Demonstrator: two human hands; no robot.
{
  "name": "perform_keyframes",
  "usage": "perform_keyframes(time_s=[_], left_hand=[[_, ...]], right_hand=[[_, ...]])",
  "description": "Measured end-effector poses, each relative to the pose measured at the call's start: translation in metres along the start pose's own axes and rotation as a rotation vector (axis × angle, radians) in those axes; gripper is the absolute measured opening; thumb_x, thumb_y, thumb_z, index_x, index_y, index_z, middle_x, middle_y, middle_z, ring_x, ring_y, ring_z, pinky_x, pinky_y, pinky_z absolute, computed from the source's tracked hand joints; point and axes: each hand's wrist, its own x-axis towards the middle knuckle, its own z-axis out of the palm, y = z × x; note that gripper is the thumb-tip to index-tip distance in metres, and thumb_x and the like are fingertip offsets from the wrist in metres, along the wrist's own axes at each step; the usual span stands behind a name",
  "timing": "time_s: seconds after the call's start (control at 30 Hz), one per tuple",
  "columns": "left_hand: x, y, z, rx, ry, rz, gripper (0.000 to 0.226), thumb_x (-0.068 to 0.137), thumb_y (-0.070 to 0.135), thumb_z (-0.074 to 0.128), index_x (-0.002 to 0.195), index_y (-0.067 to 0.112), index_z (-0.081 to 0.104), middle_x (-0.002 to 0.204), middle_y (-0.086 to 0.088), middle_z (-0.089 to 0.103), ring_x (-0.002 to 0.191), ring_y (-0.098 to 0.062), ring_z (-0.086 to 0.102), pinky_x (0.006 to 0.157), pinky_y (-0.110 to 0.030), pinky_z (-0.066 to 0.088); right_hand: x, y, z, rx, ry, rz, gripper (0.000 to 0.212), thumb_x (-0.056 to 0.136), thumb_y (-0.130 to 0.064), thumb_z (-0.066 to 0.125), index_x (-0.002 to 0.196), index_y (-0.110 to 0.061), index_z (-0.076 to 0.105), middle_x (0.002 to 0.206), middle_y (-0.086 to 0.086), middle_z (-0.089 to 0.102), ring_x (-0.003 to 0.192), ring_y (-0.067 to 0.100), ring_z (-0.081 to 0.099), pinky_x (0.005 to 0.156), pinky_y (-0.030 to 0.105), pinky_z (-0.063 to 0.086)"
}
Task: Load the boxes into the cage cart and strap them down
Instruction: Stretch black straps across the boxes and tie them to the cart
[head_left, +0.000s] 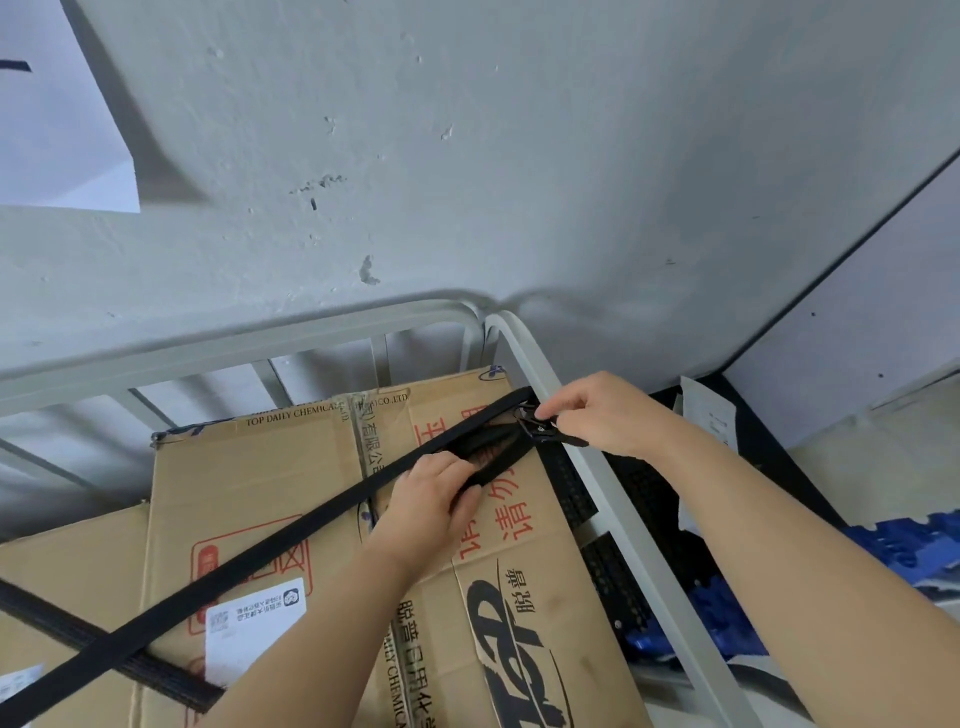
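strap (270, 551) in left grip (426, 504), buckle (535, 426) in right grip (597, 410)

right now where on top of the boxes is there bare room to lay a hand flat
Bare cardboard lies on the big box between its far edge and the black strap, and on the lower box at left. It is crowded near the cart rail, where the left hand and right hand work the buckle.
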Motion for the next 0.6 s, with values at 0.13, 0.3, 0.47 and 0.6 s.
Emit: perform_keyframes(time_s=[0.13,0.3,0.47,0.6], left_hand=[[-0.003,-0.013,0.016,0.026,0.072,0.017,0.021,0.098,0.035,0.042,0.11,0.027,0.057,0.106,0.017,0.046,0.106,-0.005,0.04,0.099,-0.03,0.036],[0.001,-0.017,0.025,-0.04,0.121,0.021,0.017,0.096,0.031,0.047,0.104,0.024,0.059,0.099,0.015,0.049,0.095,-0.006,0.041,0.09,-0.03,0.04],[0.002,-0.013,0.021,-0.017,0.096,-0.003,0.016,0.095,0.032,0.047,0.101,0.026,0.059,0.096,0.016,0.048,0.092,-0.007,0.04,0.086,-0.031,0.039],[0.001,-0.012,0.008,0.344,-0.005,0.032,0.036,0.092,0.047,0.03,0.098,0.028,0.06,0.105,0.014,0.046,0.11,-0.011,0.043,0.099,-0.04,0.032]], right_hand=[[-0.005,0.003,0.003,-0.014,0.022,0.044,0.026,0.083,-0.027,0.056,0.091,-0.011,0.074,0.078,-0.01,0.072,0.076,0.012,0.066,0.067,0.016,0.046],[0.012,-0.007,0.009,0.01,0.274,-0.024,0.027,0.085,-0.014,0.05,0.095,-0.001,0.071,0.078,0.012,0.066,0.056,0.008,0.05,0.05,0.013,0.04],[0.021,-0.019,0.027,-0.24,0.18,-0.052,0.027,0.084,-0.006,0.045,0.083,-0.01,0.072,0.079,0.007,0.068,0.067,0.02,0.056,0.056,0.022,0.04],[0.021,-0.012,0.028,-0.112,0.239,-0.028,0.035,0.089,-0.004,0.043,0.112,-0.017,0.065,0.097,-0.004,0.057,0.073,0.012,0.054,0.06,0.021,0.042]])
